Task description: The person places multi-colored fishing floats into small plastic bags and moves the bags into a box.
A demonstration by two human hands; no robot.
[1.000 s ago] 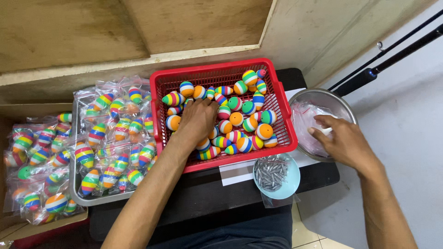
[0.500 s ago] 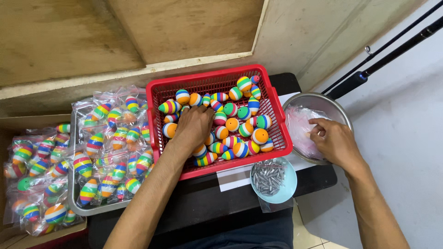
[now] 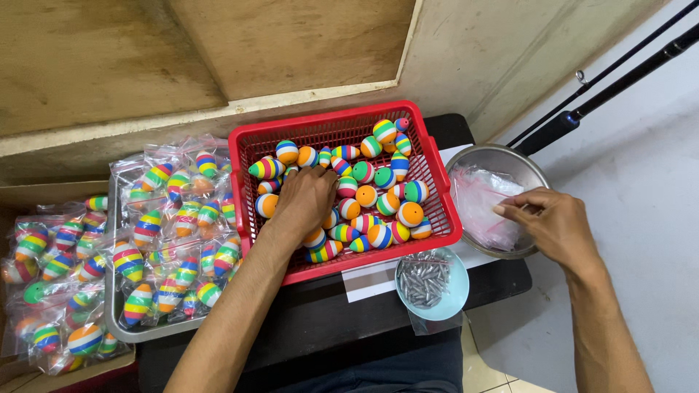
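My left hand point(image 3: 304, 200) lies palm-down inside a red plastic basket point(image 3: 444, 211), its fingers curled among several rainbow-striped egg-shaped floats point(image 3: 378, 195); what it grips is hidden under the hand. My right hand point(image 3: 555, 224) reaches over a round metal bowl point(image 3: 502, 156) and pinches the edge of a clear plastic bag point(image 3: 480, 200) lying in the bowl.
A small light-blue dish point(image 3: 455, 295) with several grey metal weights sits in front of the basket. A metal tray point(image 3: 116, 320) at left holds several bagged striped floats, with more in a cardboard box point(image 3: 44, 375). A black rod point(image 3: 604, 91) leans at the right. Wooden boards stand behind.
My left hand has pushed deeper among the floats in the basket. My right hand has shifted over the bowl and its fingers have closed on a bag's edge.
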